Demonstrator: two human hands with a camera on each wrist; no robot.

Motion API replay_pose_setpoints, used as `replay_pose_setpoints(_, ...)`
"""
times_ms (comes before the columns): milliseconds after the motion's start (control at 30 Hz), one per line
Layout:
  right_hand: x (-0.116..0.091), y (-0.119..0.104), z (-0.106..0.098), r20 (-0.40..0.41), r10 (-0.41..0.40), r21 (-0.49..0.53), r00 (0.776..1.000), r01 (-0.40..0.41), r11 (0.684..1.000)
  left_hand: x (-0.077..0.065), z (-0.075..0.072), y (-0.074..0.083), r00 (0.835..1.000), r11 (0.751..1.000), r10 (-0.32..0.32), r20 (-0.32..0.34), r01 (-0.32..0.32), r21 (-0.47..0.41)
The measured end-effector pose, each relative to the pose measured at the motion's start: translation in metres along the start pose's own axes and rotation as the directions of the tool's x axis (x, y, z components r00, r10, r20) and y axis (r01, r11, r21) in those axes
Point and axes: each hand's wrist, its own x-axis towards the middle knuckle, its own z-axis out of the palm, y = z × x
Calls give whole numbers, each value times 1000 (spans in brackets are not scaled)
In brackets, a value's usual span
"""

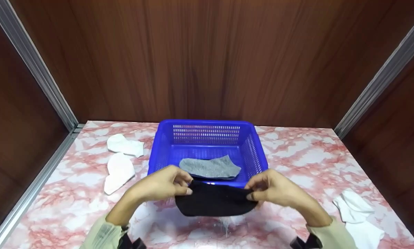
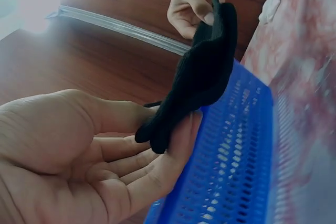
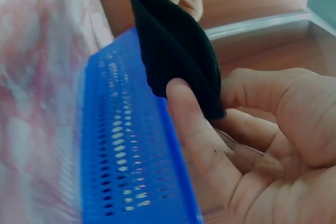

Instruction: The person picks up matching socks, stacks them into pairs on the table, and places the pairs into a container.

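Both hands hold a black sock (image 1: 215, 200) stretched sideways in front of the near rim of a blue basket (image 1: 259, 152). Thumb and fingers of my left hand (image 1: 167, 183) pinch its left end; those of my right hand (image 1: 274, 188) pinch the right end. Two layers of the black sock (image 2: 205, 72) show at the left hand in the left wrist view. In the right wrist view the fabric (image 3: 173, 40) sags into a fold between the hands. Inside the basket lies a grey sock (image 1: 210, 167) with a dark layer under it.
Two white socks (image 1: 120, 169) lie left of the basket on the red-and-white marbled table (image 1: 297, 155). More white socks (image 1: 355, 207) are at the right front. Brown wood panels (image 1: 207, 62) enclose the back and sides, with metal rails (image 1: 41, 69) at the corners.
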Motion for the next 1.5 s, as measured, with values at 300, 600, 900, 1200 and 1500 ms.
replay_pose_setpoints(300,30,-11,-26,110,61,43,992,-66,997,24,-25,-1,996,998,-32,87,27,56)
replay_pose_setpoints(600,68,-18,-47,136,116,39,984,-122,992,49,-52,2,990,992,-29,141,11,127)
replay_pose_setpoints(900,98,-12,-58,255,132,25,958,-143,989,79,-68,-7,979,991,-102,176,84,107)
replay_pose_setpoints(1200,132,3,-64,274,126,105,953,-160,982,111,-80,-25,992,989,-96,77,86,120)
replay_pose_setpoints(1500,156,28,-65,182,177,273,967,-223,936,126,-80,-50,996,991,-71,-61,78,112)
